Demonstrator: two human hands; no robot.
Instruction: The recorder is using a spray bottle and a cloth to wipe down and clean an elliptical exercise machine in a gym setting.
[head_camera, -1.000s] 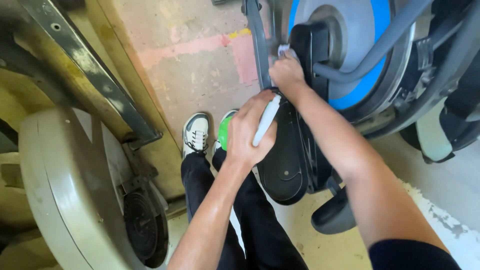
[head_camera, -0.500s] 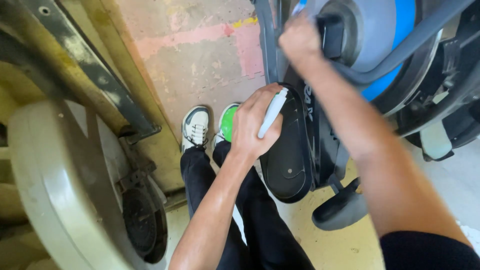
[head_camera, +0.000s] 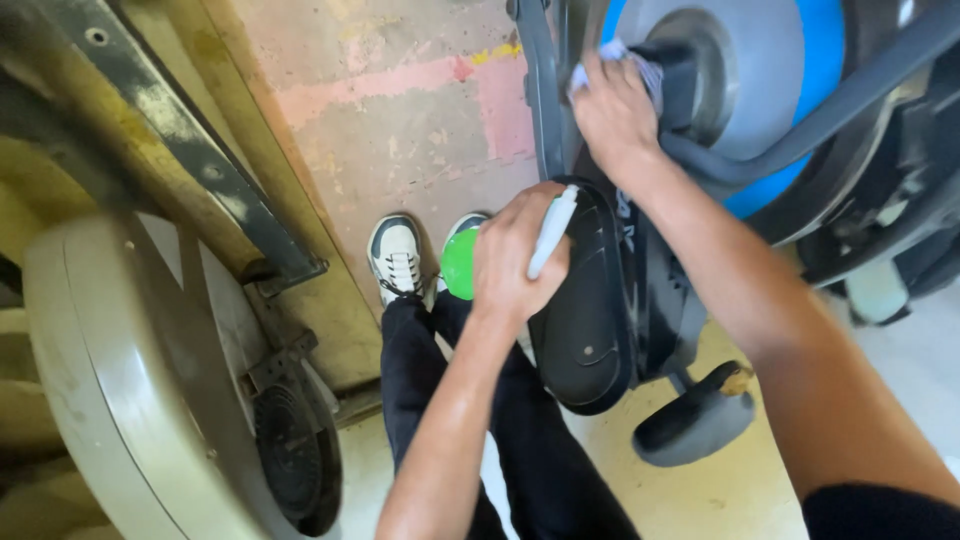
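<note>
Since the earlier frames the right hand has climbed from the black housing toward the top of the frame, and the left hand has shifted slightly toward the centre. The right hand is closed on a pale cloth, pressing it against the dark hub of the grey and blue wheel at the upper right. The left hand is wrapped around a white spray bottle, the nozzle part slanting up to the right between the fingers, while the green body of the bottle shows just left of the knuckles. This hand lies against the upper edge of the black oval housing, centre of the frame. A curved grey bar crosses the wheel diagonally. Below the housing, lower right of centre, sits a black pedal. Between the arms, dark trousers lead up to white shoes on the stained concrete floor. A cream-coloured machine with a round black grille fills the lower left.
</note>
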